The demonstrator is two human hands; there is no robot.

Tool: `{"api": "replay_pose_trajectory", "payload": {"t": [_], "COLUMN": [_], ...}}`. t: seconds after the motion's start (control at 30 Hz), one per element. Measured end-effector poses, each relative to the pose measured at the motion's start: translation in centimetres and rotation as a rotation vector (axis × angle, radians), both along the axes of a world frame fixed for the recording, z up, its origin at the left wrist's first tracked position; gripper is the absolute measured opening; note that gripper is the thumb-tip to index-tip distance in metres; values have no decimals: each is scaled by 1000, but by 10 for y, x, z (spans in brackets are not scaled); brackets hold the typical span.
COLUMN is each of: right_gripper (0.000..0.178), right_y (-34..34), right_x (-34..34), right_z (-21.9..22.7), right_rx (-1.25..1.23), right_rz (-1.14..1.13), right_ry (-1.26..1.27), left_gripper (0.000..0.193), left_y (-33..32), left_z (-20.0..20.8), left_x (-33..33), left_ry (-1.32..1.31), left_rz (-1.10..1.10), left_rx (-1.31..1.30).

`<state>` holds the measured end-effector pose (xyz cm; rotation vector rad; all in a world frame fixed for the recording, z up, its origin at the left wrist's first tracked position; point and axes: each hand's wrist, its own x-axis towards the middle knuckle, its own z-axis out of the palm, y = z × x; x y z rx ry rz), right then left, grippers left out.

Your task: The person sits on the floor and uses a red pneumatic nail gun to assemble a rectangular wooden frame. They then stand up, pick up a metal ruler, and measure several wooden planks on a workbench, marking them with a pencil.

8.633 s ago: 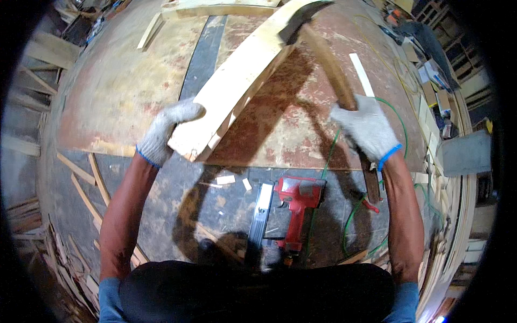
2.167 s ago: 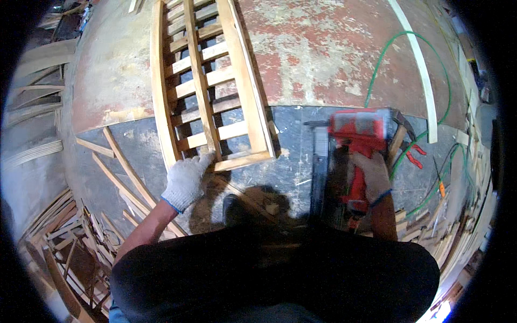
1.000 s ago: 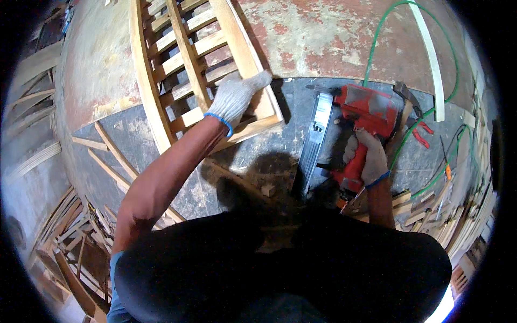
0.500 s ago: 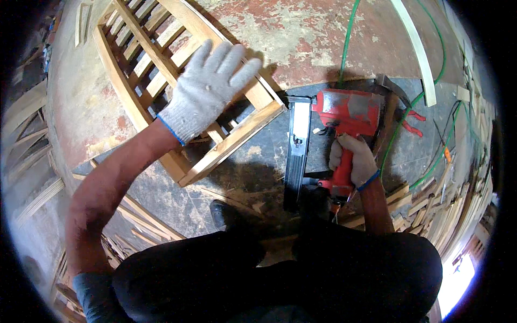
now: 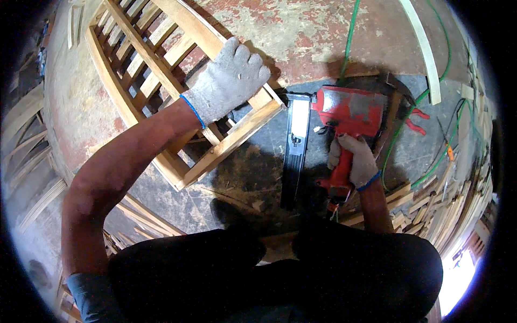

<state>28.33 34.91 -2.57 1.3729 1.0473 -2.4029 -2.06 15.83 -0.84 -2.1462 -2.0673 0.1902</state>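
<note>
A slatted wooden frame (image 5: 231, 144) of light timber lies at the upper left, its near corner pointing toward me. My left hand (image 5: 229, 81), in a white knit glove, has its fingers curled over the frame's right-hand rail. In my gloved right hand (image 5: 360, 161) is the handle of a red nail gun (image 5: 350, 110). The gun's nose is at the frame's right corner, touching it or very close. Its long dark magazine (image 5: 292, 172) runs down toward my feet. Whether a finger is on the trigger cannot be made out.
A hammer (image 5: 397, 87) lies right of the gun, close to red-handled pliers (image 5: 416, 123). A green hose (image 5: 350, 40) and a pale strip (image 5: 423, 51) cross the floor. Wood offcuts (image 5: 436, 207) are piled at the right, with more strips (image 5: 145, 215) at the lower left.
My left hand has shifted slightly right, and its spread fingers have curled over the rail. The frame has moved a little leftward. The nail gun has stayed at nearly the same place.
</note>
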Motion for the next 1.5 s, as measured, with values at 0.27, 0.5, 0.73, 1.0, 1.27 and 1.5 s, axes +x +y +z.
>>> {"api": "replay_pose_trajectory", "payload": {"t": [0.27,0.5,0.73,1.0,1.27,1.5], "right_gripper": [17,19,21,24,31,26], "right_y": [-2,-6,-4,-20,20,38], "right_x": [-4,-1,-3,-6,0,-27], "right_z": [1,8,6,31,64,72], "right_rx": [51,182,182,279,382,178], "right_rz": [10,30,133,-26,-63,-85], "right_ry": [24,-34,16,-15,142,237], "left_gripper": [13,12,10,11,18,17], "left_y": [-2,4,-1,9,92,104], "left_z": [-5,-4,-6,10,18,-9], "left_x": [3,3,3,-1,-60,-74], "left_ry": [32,-17,-20,-10,49,-4], "left_rz": [47,63,65,-8,220,229], "left_rx": [49,-19,3,-45,-84,-29]}}
